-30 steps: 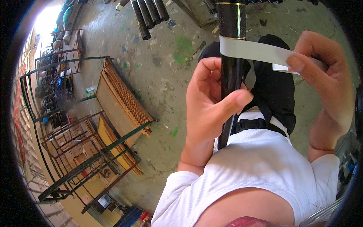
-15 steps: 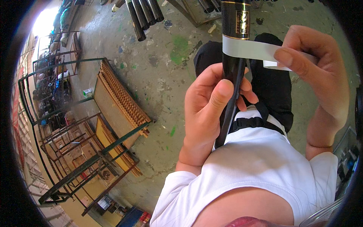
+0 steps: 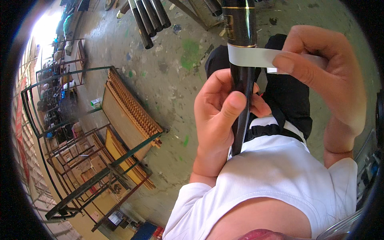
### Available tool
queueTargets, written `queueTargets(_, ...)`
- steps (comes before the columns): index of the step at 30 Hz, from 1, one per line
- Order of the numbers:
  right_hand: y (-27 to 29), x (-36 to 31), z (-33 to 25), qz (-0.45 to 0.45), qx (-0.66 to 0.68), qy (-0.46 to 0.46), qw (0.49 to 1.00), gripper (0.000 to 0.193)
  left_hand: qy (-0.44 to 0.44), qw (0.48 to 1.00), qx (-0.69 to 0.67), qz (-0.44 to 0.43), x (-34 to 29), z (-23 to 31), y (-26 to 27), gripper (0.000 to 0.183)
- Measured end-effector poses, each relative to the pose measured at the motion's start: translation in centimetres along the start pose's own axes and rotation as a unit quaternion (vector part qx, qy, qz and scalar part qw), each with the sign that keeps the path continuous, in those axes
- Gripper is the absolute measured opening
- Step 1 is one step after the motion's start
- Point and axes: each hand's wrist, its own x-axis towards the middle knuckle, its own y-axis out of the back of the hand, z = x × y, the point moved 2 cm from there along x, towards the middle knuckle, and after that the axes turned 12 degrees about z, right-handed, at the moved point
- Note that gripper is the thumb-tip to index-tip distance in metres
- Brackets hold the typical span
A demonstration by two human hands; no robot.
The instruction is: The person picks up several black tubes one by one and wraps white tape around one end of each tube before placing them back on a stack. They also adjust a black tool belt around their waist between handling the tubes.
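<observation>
A glossy black tube (image 3: 241, 78) with thin gold rings and a gold-edged panel runs lengthwise in front of my body, its near end close to my white shirt. My left hand (image 3: 216, 116) is closed around its lower part, thumb on top and fingertips showing past the far side. A white strip of tape (image 3: 256, 57) wraps across the tube just below a gold ring and stretches to the right. My right hand (image 3: 332, 76) pinches this strip between thumb and fingers. The strip's loose end hangs partly hidden behind the thumb.
Several more black tubes (image 3: 150, 22) lie side by side at the top, near a metal stand (image 3: 188, 14). To the left is a dark green metal rack (image 3: 110, 166), with a wooden board edged in rows of knobs (image 3: 132, 106) leaning at it. The concrete floor (image 3: 176, 92) is paint-stained.
The tube has turned about its length, so its gold panel now faces left. It has also shifted slightly left, and my right hand has moved left with the strip.
</observation>
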Motion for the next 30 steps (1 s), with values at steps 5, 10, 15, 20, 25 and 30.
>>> queueTargets(5,-0.5,0.6,0.3,0.001,-0.003,0.041,0.999,0.023,0.088,0.993,-0.071,-0.026,0.3,0.1,0.4,0.054)
queueTargets(10,-0.5,0.8,1.6,-0.014,0.050,-0.019,0.999,0.025,0.047,0.994,-0.067,-0.072,1.2,-0.9,1.4,0.046)
queueTargets(15,-1.8,0.7,1.8,0.013,0.150,-0.023,0.988,0.022,0.058,0.994,-0.077,-0.057,0.4,-0.5,0.7,0.041)
queueTargets(20,-1.9,1.4,2.1,-0.087,0.221,-0.085,0.968,0.036,0.100,0.990,-0.027,-0.093,-0.6,-0.9,-0.1,0.050)
queueTargets(25,-2.5,1.4,4.0,-0.090,0.305,-0.037,0.947,0.053,-0.002,0.995,0.017,-0.102,-1.0,-1.2,0.8,0.039)
queueTargets(30,-2.8,1.2,3.6,-0.082,0.338,-0.022,0.937,0.018,0.121,0.976,-0.098,-0.151,-0.3,-1.7,0.6,0.048)
